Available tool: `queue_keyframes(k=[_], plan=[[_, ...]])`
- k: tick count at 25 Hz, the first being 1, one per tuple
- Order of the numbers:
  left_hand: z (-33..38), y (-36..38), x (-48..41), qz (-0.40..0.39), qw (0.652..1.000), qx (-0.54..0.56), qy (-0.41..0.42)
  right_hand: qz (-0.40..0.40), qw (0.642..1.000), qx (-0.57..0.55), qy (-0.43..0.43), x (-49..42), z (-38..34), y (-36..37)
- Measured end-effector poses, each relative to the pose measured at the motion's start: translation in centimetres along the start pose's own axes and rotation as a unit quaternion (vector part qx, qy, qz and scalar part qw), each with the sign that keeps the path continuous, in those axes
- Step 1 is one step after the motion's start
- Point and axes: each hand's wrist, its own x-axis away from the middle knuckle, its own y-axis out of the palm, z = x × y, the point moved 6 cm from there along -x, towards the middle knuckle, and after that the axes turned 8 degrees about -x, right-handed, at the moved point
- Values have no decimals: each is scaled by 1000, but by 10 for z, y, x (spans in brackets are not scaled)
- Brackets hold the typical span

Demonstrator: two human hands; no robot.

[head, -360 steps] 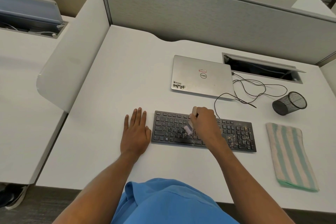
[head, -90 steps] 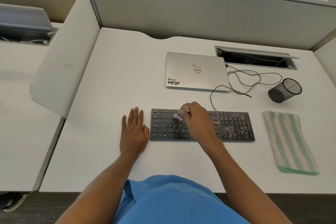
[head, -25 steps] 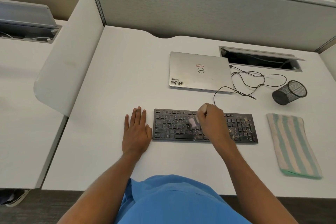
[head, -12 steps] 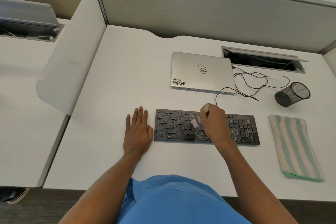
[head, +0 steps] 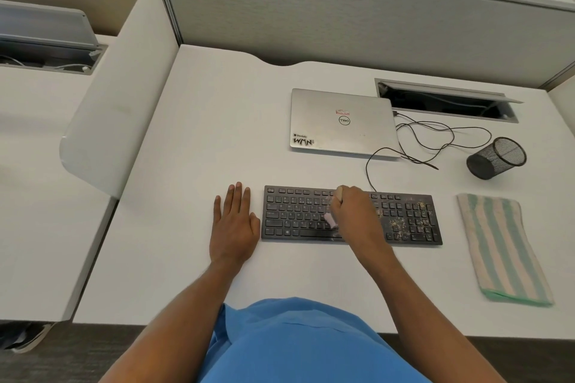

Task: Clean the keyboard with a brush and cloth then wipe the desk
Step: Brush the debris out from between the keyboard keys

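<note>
Keyboard (head: 314,214), black and flat, lies mid-worktop (head: 193,140), crumbs thick at its right end. Our right hand (head: 354,214) pinches a small pale brush (head: 330,219) over the middle keys; our left hand (head: 235,224) lies spread flat beside its left edge, probably steadying it. A striped green cloth (head: 501,246) waits at right.

Desk (head: 202,134) left bare; cable (head: 435,146), cup (head: 496,158) right.

The black flat keyboard (head: 351,216) lies on the white desk (head: 202,134), before the silver closed laptop (head: 342,123) and left of the striped folded cloth (head: 501,249).
</note>
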Motion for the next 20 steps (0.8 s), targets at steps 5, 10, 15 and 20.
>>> queue_keyframes(k=[5, 10, 15, 20], plan=[[0, -1, 0, 0, 1000, 3, -1, 56, 993, -96, -40, 12, -10, -24], [0, -1, 0, 2, 1000, 1, 1, 20, 996, -88, -17, 7, -6, -9], [0, -1, 0, 0, 1000, -2, 1, 8, 999, -35, 5, 2, -2, -18], [0, -1, 0, 4, 1000, 0, 2, 41, 992, -123, -6, 7, -15, -16]])
